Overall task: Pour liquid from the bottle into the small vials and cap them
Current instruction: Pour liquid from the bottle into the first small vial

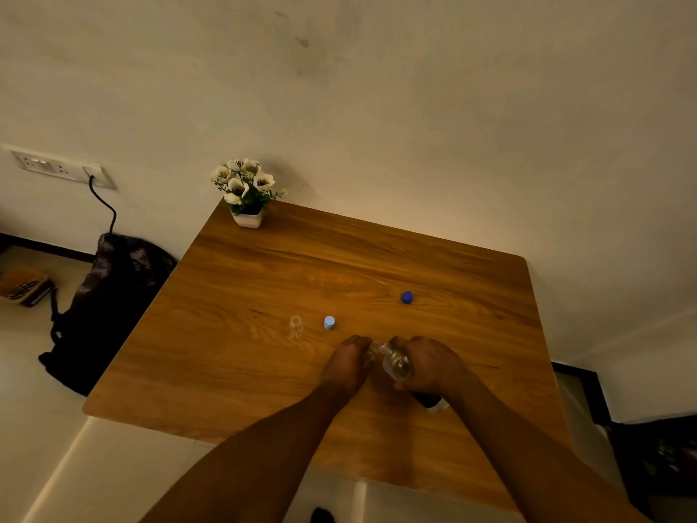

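My right hand (428,362) grips a clear plastic bottle (395,362), tilted with its open neck pointing left toward my left hand (349,362). My left hand is closed around something small at the bottle's mouth; it looks like a vial, mostly hidden by the fingers. An open, clear vial (296,324) stands on the wooden table (234,334) to the left. Beside it stands a vial with a pale blue cap (329,322). A dark blue bottle cap (407,297) lies farther back on the right.
A small white pot of white flowers (247,194) sits at the table's far left corner. A dark backpack (109,296) leans on the floor left of the table, below a wall socket with a cable (102,200).
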